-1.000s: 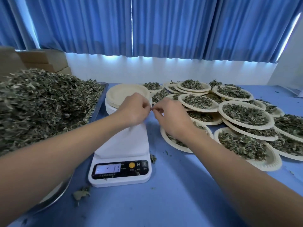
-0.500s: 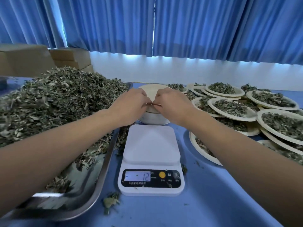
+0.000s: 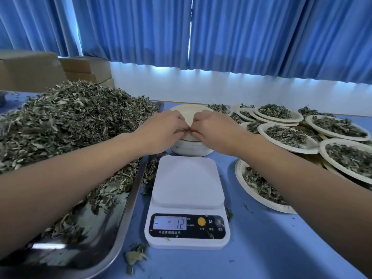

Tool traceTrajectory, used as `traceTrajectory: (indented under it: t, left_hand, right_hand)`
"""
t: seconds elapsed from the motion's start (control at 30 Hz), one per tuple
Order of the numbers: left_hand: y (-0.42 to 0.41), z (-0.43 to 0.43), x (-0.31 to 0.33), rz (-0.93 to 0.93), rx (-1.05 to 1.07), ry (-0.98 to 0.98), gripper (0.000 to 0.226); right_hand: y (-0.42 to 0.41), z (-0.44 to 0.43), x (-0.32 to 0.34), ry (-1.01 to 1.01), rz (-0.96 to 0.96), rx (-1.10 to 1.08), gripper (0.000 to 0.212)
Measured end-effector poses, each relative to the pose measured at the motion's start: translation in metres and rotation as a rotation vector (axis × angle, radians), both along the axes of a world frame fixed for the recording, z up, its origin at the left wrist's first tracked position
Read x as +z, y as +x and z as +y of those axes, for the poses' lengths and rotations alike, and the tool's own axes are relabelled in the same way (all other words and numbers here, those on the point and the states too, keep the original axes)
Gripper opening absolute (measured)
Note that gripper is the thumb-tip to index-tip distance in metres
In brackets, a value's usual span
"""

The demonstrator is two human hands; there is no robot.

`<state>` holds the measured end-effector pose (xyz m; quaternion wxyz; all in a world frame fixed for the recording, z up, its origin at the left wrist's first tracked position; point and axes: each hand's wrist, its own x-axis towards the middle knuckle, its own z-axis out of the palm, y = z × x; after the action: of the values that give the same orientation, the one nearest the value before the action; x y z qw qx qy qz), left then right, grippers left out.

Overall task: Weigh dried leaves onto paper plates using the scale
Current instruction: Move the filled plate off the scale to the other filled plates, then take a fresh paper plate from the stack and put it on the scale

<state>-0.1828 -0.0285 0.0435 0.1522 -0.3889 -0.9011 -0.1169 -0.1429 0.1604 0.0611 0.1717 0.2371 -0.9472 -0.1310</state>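
White scale [image 3: 187, 200] showing "12", "M" label [image 3: 210, 221], fingers [image 3: 183, 128] pinching top paper plate [image 3: 188, 112]

a herb-portioning workroom: blue curtains [image 3: 141, 27], cardboard boxes [image 3: 30, 71], heaped leaf tray [image 3: 124, 200], digital scale [image 3: 187, 200]

since a second ago our left hand [image 3: 163, 129] and right hand [image 3: 213, 129] have shifted from the right edge of the stack of paper plates [image 3: 191, 148] to the middle of its near rim. there our fingertips meet and pinch the edge of the top plate [image 3: 187, 111]. since half a second ago they have hardly moved. our head has turned left, so the scale [image 3: 187, 182] now sits mid-view and more of the tray [image 3: 112, 234] shows. the display [image 3: 170, 222], too faint to read a second ago, reads 12.
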Motion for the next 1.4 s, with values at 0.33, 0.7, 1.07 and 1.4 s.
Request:
traceTrajectory:
  t: [0.33, 0.7, 1.07, 1.4]
  left_hand:
    - [-0.004, 0.000, 0.002, 0.012, 0.002, -0.017, 0.021]
    - [-0.001, 0.002, 0.005, 0.008, -0.005, 0.021, 0.022]
    - [0.001, 0.006, 0.012, 0.042, -0.027, -0.055, 0.020]
    - [0.002, 0.011, 0.011, 0.058, -0.004, -0.114, 0.023]
  right_hand:
    - [0.001, 0.004, 0.006, -0.031, -0.052, 0.019, 0.034]
    - [0.000, 0.008, 0.010, -0.002, -0.020, 0.078, 0.033]
    - [0.005, 0.016, 0.018, 0.017, -0.009, 0.116, 0.035]
    - [0.006, 0.013, 0.013, 0.052, 0.024, 0.085, 0.035]
